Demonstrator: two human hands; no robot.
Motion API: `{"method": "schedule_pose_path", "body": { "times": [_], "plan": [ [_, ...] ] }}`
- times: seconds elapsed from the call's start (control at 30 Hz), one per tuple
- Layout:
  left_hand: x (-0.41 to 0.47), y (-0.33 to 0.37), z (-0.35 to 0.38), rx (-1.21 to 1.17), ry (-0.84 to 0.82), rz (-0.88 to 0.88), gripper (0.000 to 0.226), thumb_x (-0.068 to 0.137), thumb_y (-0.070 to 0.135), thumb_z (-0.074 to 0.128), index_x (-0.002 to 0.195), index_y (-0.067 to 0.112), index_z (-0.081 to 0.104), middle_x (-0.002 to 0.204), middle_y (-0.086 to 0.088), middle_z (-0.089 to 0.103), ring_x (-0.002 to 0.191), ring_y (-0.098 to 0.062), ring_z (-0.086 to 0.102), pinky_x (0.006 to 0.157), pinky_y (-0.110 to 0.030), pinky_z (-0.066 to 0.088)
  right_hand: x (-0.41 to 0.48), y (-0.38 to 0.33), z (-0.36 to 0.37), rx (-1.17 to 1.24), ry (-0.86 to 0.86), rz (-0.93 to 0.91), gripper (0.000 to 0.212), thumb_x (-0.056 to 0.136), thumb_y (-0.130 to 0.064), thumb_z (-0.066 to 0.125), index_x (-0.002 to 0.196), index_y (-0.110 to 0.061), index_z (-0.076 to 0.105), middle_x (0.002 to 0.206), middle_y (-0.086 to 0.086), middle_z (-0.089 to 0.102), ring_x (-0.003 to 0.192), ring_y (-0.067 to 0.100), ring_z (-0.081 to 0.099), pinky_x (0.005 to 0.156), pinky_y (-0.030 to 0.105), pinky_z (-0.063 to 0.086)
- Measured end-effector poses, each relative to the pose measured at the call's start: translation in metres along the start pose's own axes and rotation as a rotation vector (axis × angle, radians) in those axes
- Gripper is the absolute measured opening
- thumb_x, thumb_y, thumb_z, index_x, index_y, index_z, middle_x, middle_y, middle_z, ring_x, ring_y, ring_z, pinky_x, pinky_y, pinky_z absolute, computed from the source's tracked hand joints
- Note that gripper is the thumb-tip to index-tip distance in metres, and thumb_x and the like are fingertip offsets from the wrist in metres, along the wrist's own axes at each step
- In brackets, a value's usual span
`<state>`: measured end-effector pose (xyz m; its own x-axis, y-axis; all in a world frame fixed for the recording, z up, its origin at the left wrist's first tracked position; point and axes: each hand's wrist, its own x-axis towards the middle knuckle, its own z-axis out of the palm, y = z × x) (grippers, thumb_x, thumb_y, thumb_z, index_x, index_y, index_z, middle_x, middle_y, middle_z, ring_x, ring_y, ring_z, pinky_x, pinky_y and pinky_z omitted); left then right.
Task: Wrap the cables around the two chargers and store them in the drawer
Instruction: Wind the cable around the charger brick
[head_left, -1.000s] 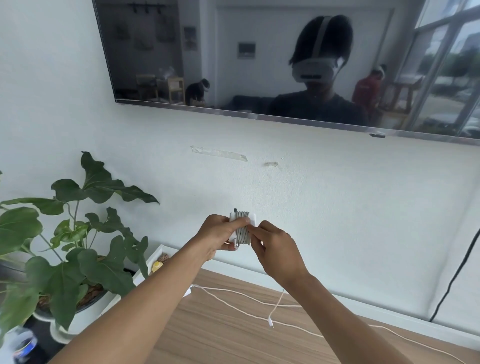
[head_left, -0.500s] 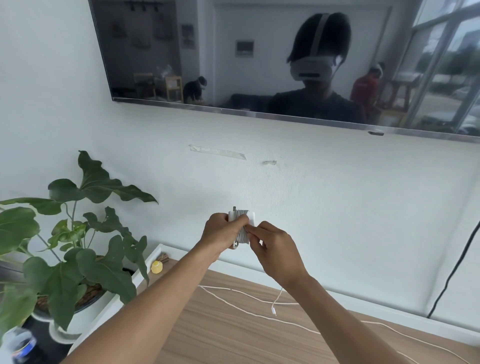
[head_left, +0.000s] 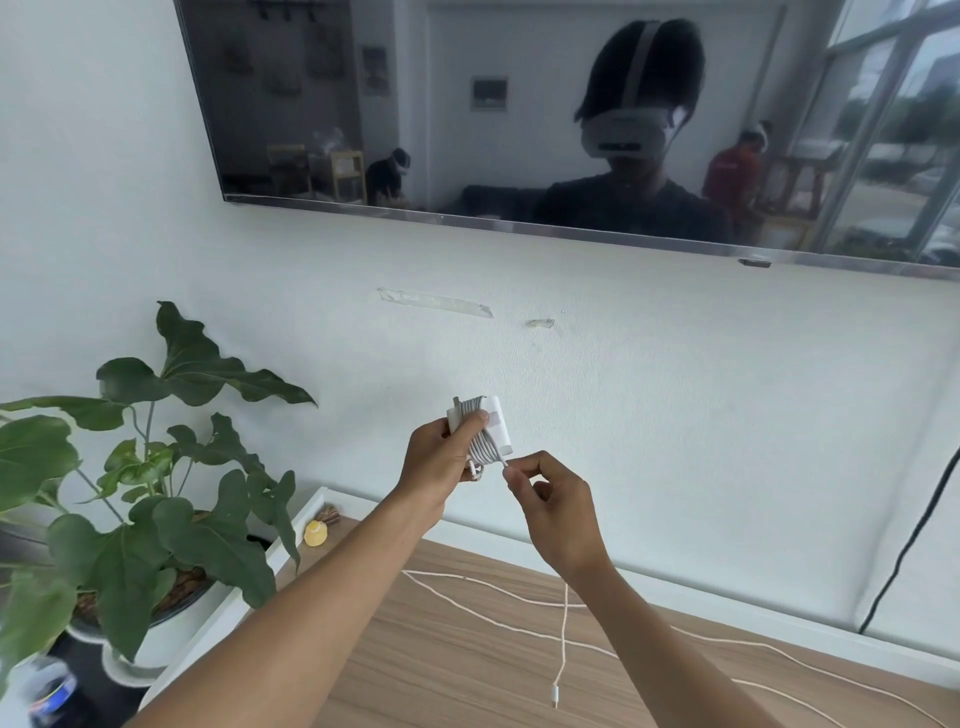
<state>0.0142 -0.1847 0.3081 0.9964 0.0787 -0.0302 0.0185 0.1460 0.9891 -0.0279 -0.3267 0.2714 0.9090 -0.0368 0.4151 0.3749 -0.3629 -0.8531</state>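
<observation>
Charger (head_left: 500, 425) half behind left hand (head_left: 439, 460)

This looks like the living room of a home. A large flat television (head_left: 415, 104) hangs on a plain white wall (head_left: 675, 389), filling the view from 11 to 2 o'clock. Its dark screen mirrors the room behind: a dark sofa (head_left: 493, 200), small framed pictures (head_left: 488, 93) on a far wall, and tall windows (head_left: 883, 130) at 2 o'clock with trees outside. At 6 o'clock, below the television, runs a low cabinet with a wooden top (head_left: 441, 675), set against the wall. At 8 o'clock a broad-leaved houseplant (head_left: 197, 530) stands in a white pot (head_left: 130, 665). A black cord (head_left: 914, 540) runs down the wall at 4 o'clock.
</observation>
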Motion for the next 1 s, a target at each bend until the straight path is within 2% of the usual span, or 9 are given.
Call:
{"method": "schedule_pose_path", "body": {
  "times": [0.17,0.27,0.4,0.53,0.63,0.77,0.83,0.93,1.0],
  "plan": [
    [0.002,0.002,-0.004,-0.029,-0.092,-0.022,0.025,0.089,0.031,0.067,0.092,0.007,0.071,0.069,-0.003,0.065,0.055,-0.012,0.059,0.054,-0.026,0.052,0.005,0.001,-0.007,0.043,-0.026,0.033,0.011,0.092,-0.02,0.061,0.084,-0.016,0.067,0.057,-0.014,0.053,0.048,0.012,0.03,0.046,0.02,0.027],
    [0.002,0.003,-0.005,0.0,-0.084,-0.001,0.021,0.088,0.029,0.068,0.089,0.008,0.071,0.071,-0.003,0.068,0.058,-0.012,0.062,0.056,-0.028,0.055,0.004,0.005,-0.006,0.048,-0.042,0.043,0.011,0.092,-0.018,0.061,0.083,-0.017,0.067,0.063,-0.013,0.056,0.049,0.013,0.03,0.047,0.022,0.028],
    [0.001,-0.001,-0.005,0.08,-0.093,0.047,0.023,0.086,0.025,0.071,0.093,0.004,0.07,0.077,-0.007,0.071,0.066,-0.018,0.065,0.056,-0.03,0.055,-0.006,0.011,-0.004,-0.035,-0.061,0.0,0.012,0.093,-0.016,0.06,0.081,-0.017,0.063,0.06,-0.018,0.055,0.044,0.008,0.029,0.047,0.017,0.027],
    [-0.001,-0.002,-0.005,0.12,-0.125,0.03,0.021,0.087,0.025,0.07,0.096,0.006,0.069,0.078,-0.005,0.072,0.066,-0.016,0.068,0.058,-0.03,0.054,-0.011,0.012,-0.002,-0.107,-0.086,-0.081,0.013,0.093,-0.014,0.059,0.08,-0.016,0.06,0.056,-0.012,0.046,0.044,0.009,0.029,0.046,0.015,0.026],
    [0.0,0.001,-0.007,0.141,-0.094,0.053,0.019,0.088,0.022,0.068,0.094,0.004,0.07,0.076,-0.007,0.069,0.064,-0.019,0.064,0.055,-0.03,0.05,-0.006,0.009,-0.002,-0.139,-0.106,-0.113,0.014,0.093,-0.016,0.058,0.08,-0.018,0.058,0.054,-0.009,0.043,0.044,0.01,0.029,0.047,0.015,0.026],
    [0.003,0.002,-0.01,0.237,0.005,0.184,0.026,0.078,0.027,0.071,0.086,0.003,0.069,0.069,-0.009,0.065,0.056,-0.021,0.057,0.045,-0.027,0.043,-0.004,0.012,-0.001,-0.056,-0.088,-0.059,0.014,0.094,-0.015,0.058,0.081,-0.022,0.06,0.063,-0.015,0.054,0.045,0.009,0.029,0.047,0.017,0.027],
    [0.002,0.001,-0.012,0.189,0.02,0.197,0.023,0.082,0.023,0.071,0.086,0.0,0.068,0.067,-0.01,0.063,0.053,-0.021,0.055,0.044,-0.026,0.043,-0.002,0.016,0.0,-0.034,-0.076,-0.017,0.013,0.094,-0.017,0.058,0.081,-0.02,0.062,0.064,-0.014,0.056,0.045,0.009,0.029,0.047,0.018,0.028],
    [0.0,0.0,-0.015,0.149,-0.079,0.177,0.014,0.088,0.016,0.067,0.089,0.002,0.07,0.071,-0.011,0.066,0.059,-0.022,0.059,0.047,-0.027,0.047,0.003,0.017,-0.001,-0.01,-0.086,0.035,0.014,0.093,-0.023,0.06,0.079,-0.021,0.063,0.067,-0.001,0.061,0.048,0.012,0.036,0.048,0.019,0.032],
    [-0.001,0.001,-0.018,0.127,-0.157,0.149,0.009,0.089,0.016,0.067,0.088,0.008,0.071,0.071,-0.007,0.068,0.062,-0.022,0.062,0.049,-0.028,0.048,0.007,0.014,-0.001,-0.018,-0.129,0.048,0.016,0.093,-0.023,0.061,0.077,-0.024,0.062,0.067,-0.003,0.061,0.049,0.009,0.041,0.049,0.017,0.034]
  ]
}}
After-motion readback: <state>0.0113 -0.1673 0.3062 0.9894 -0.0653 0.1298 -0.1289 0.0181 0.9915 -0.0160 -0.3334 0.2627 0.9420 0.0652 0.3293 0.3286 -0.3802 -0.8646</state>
